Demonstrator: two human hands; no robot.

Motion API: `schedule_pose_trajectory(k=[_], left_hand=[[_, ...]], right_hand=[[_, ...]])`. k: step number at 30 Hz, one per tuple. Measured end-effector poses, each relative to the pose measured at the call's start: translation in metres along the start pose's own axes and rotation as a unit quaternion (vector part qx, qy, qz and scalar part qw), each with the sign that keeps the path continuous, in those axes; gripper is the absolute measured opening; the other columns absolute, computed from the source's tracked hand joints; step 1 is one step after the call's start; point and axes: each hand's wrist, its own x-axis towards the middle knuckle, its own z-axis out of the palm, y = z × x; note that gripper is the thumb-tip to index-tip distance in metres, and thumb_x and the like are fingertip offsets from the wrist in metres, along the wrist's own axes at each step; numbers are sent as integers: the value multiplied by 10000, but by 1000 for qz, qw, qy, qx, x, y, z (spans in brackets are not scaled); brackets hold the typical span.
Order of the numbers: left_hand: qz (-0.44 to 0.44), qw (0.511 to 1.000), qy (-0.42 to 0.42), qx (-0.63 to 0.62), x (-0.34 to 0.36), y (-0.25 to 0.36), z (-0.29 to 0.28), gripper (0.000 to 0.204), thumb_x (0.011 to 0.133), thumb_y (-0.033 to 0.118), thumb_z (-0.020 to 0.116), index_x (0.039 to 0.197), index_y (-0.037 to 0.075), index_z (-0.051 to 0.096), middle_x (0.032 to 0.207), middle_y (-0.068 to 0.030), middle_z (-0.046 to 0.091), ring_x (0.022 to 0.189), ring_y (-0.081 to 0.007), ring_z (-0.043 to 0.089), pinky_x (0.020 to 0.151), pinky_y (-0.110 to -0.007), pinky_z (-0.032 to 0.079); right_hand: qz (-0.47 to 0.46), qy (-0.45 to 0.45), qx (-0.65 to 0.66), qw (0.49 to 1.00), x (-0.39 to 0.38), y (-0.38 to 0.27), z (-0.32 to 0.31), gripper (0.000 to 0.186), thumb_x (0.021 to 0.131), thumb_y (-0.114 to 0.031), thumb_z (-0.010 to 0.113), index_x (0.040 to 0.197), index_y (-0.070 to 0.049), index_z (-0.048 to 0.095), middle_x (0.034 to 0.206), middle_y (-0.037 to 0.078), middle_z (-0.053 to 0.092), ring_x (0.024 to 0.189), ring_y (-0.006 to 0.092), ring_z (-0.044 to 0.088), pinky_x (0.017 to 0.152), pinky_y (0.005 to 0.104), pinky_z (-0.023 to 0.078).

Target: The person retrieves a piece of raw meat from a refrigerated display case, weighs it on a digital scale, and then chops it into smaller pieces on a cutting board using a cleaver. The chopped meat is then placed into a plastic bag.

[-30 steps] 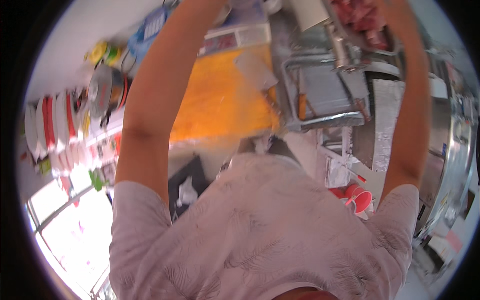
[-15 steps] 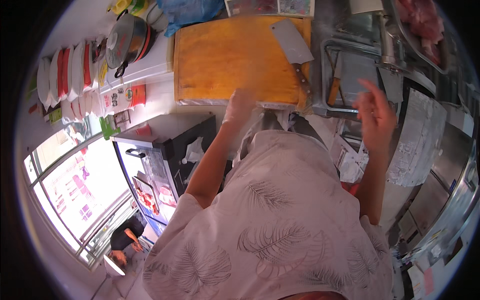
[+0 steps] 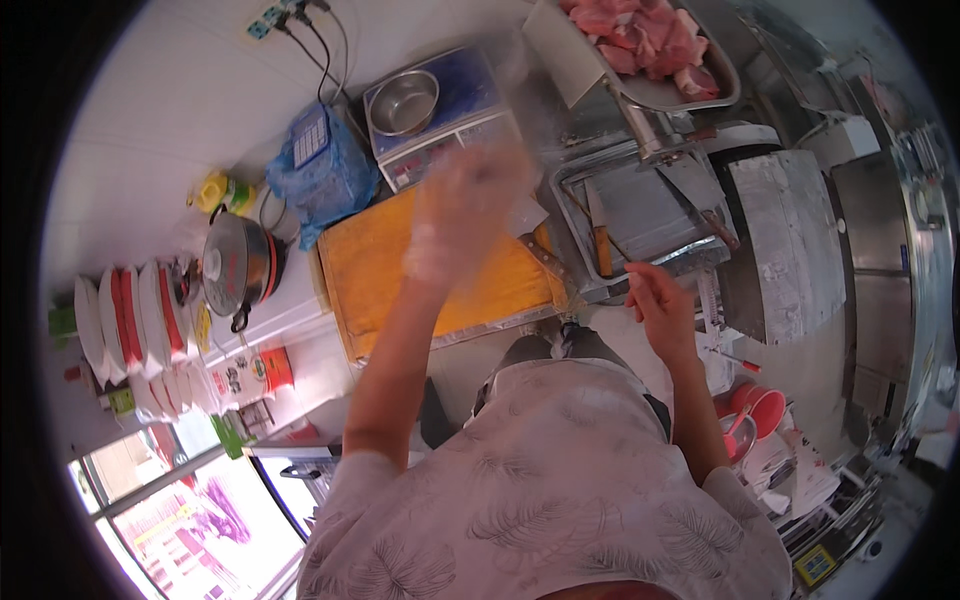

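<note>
My left hand [image 3: 465,215] is smeared by motion above the orange cutting board [image 3: 375,260]; a pale, glove-like covering shows at its wrist. Whether it holds anything cannot be made out. Behind it lies a cleaver [image 3: 545,257], its dark riveted handle showing near the board's right edge and its blade partly hidden. My right hand [image 3: 660,312] hovers at the near side of a metal tray [image 3: 645,190], fingers loosely bent and a little apart, with nothing visible in them. Close to its fingertips is a wooden-handled knife [image 3: 602,245] in the tray.
Beyond the board stand a blue scale [image 3: 462,85] with a steel bowl [image 3: 404,102] and a blue plastic bag [image 3: 325,175]. A lidded pot [image 3: 232,265] is at left. Raw meat [image 3: 650,40] fills a tray at back right. Another knife [image 3: 700,208] lies across the tray's right side.
The view has swung to the right, bringing the scale and bowl into sight. My left hand has risen from the board's near edge over the board. My right hand's fingers have curled in more.
</note>
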Motion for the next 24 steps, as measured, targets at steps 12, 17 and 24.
schedule_pose_trajectory(k=[12, 17, 24], left_hand=[[396, 907, -116, 82, 264, 18, 81, 242, 1049, 166, 614, 1203, 68, 774, 1238, -154, 732, 1086, -352, 682, 973, -434, 539], [172, 940, -180, 231, 256, 60, 68, 324, 1046, 298, 653, 1258, 82, 766, 1229, -180, 736, 1087, -357, 677, 1021, -416, 525], [83, 990, -71, 84, 200, 73, 33, 482, 1038, 329, 672, 1458, 93, 649, 1368, -114, 723, 1165, -315, 690, 1078, -391, 526]], right_hand=[[-57, 94, -39, 993, -18, -15, -39, 209, 1090, -162, 652, 1224, -31, 745, 742, 14, 676, 641, 51, 570, 585, 250, 448], [-126, 85, -38, 988, 38, -48, -82, 204, 1082, -147, 659, 1205, -5, 737, 781, 37, 702, 702, 72, 644, 663, 261, 512], [-190, 55, 0, 980, 93, -68, -121, 235, 1102, -193, 660, 1252, -36, 747, 822, -6, 685, 688, 35, 552, 612, 219, 428]])
